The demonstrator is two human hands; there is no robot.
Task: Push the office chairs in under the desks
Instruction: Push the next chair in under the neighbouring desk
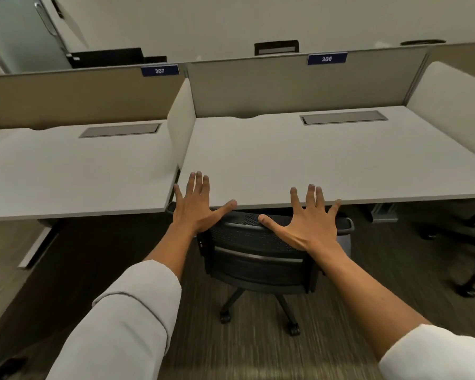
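A black mesh-backed office chair [258,259] stands with its seat tucked under the front edge of the white desk [327,160] labelled 306. My left hand [196,205] and my right hand [310,219] hover over the top of the chair's backrest, fingers spread wide, palms down. Neither hand grips anything. Whether the palms touch the backrest I cannot tell. The chair's wheeled base shows on the carpet below; its seat is hidden beneath the desk.
A second white desk [74,171], labelled 307, sits to the left behind a low divider [180,124]. Another chair's black wheeled legs [466,272] stick out at the right. Partition panels run along the back of both desks. A dark object lies on the floor at bottom left.
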